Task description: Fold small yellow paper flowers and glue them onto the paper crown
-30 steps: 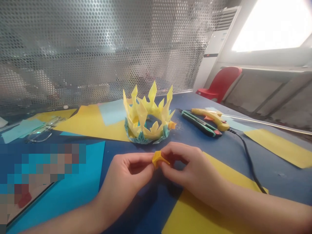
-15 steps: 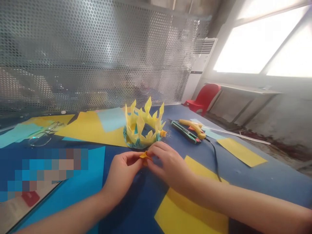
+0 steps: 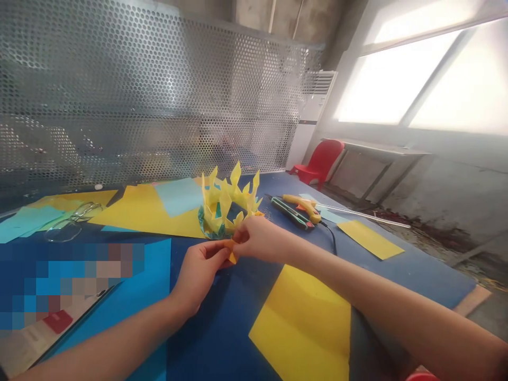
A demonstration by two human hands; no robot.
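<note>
Between my two hands is a small piece of folded orange paper (image 3: 232,257). My left hand (image 3: 202,270) pinches it from the left, thumb against fingertips. From the right, my right hand (image 3: 256,239) grips its upper edge, with the fingers pressed together. Just behind my hands stands a yellow paper crown (image 3: 225,200) with pointed tips and a teal band around its base. My right hand covers the crown's lower right part.
A yellow glue gun (image 3: 305,205) and a green-handled tool (image 3: 291,212) lie at the right. Yellow paper (image 3: 305,317) is in front, blue paper (image 3: 151,296) at left. Glasses (image 3: 65,227) rest far left. A perforated metal screen (image 3: 159,106) stands behind the table.
My right hand has moved up and its wrist has turned, now covering part of the crown. The orange paper is tilted differently. The camera view has shifted slightly right.
</note>
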